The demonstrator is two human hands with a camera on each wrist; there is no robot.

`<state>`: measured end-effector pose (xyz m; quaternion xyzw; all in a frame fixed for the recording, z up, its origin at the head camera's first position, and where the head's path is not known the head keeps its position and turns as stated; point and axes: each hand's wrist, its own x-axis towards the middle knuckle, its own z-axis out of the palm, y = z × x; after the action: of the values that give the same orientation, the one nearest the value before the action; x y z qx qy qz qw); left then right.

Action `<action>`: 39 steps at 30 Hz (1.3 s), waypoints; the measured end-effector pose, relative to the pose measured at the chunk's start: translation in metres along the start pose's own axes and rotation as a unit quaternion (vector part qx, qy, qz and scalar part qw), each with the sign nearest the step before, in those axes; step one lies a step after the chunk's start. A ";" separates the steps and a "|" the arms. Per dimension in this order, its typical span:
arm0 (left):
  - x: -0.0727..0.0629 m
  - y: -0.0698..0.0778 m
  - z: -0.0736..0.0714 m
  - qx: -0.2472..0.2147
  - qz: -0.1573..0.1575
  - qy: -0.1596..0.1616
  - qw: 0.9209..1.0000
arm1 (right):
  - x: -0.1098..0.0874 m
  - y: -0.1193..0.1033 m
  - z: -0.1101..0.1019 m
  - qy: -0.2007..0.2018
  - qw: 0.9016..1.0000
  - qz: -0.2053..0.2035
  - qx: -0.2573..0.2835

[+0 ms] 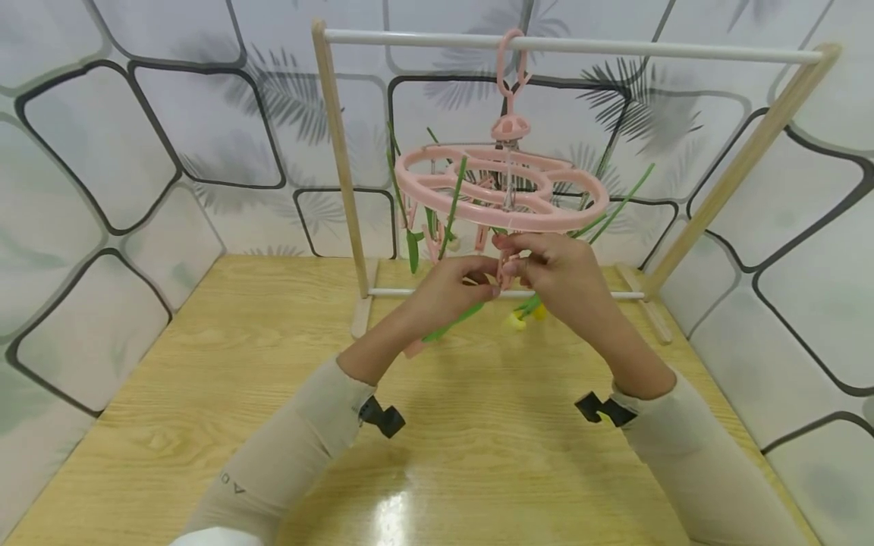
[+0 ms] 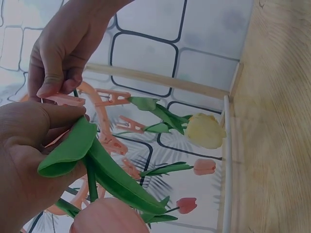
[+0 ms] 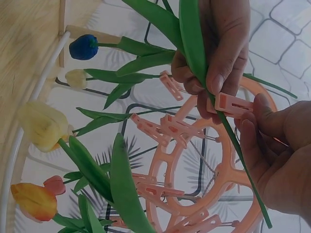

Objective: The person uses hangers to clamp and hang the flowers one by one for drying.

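My left hand (image 1: 454, 292) grips an artificial tulip (image 2: 109, 218) with a pink bloom and green leaves, its bloom hanging downward. My right hand (image 1: 570, 273) pinches a pink clothespin (image 3: 235, 106) between thumb and fingers. In the right wrist view, the tulip's green stem (image 3: 245, 172) passes right at the clothespin's jaws, beside my left fingertips. Both hands meet just below the front rim of a pink round hanging dryer (image 1: 546, 221). Other clothespins under the ring hold tulips upside down, among them a blue tulip (image 3: 83, 47) and a cream tulip (image 2: 205, 131).
The dryer hangs by its pink hook (image 1: 512, 64) from the white bar (image 1: 649, 48) of a wooden-legged rack. The rack stands on a wood-grain table (image 1: 225, 364). Patterned walls (image 1: 205, 129) enclose the back and sides.
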<state>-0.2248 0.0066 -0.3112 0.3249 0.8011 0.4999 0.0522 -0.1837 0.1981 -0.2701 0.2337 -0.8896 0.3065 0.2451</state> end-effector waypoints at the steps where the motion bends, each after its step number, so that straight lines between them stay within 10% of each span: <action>1: 0.000 0.000 0.000 -0.002 0.002 0.003 1.000 | 0.000 0.000 0.001 -0.001 1.000 0.003 -0.001; 19: -0.002 0.000 -0.007 0.017 0.012 -0.003 1.000 | 0.005 0.001 0.005 0.002 0.997 -0.066 -0.038; 30: -0.005 -0.008 -0.007 -0.017 -0.018 -0.012 1.000 | 0.003 0.002 0.008 -0.070 0.997 -0.001 -0.018; 39: -0.003 -0.015 -0.006 -0.035 -0.017 0.003 0.999 | -0.014 0.003 0.000 0.009 0.997 0.049 0.066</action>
<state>-0.2317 -0.0043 -0.3220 0.3080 0.7886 0.5276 0.0694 -0.1749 0.2036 -0.2796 0.2023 -0.8756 0.3784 0.2218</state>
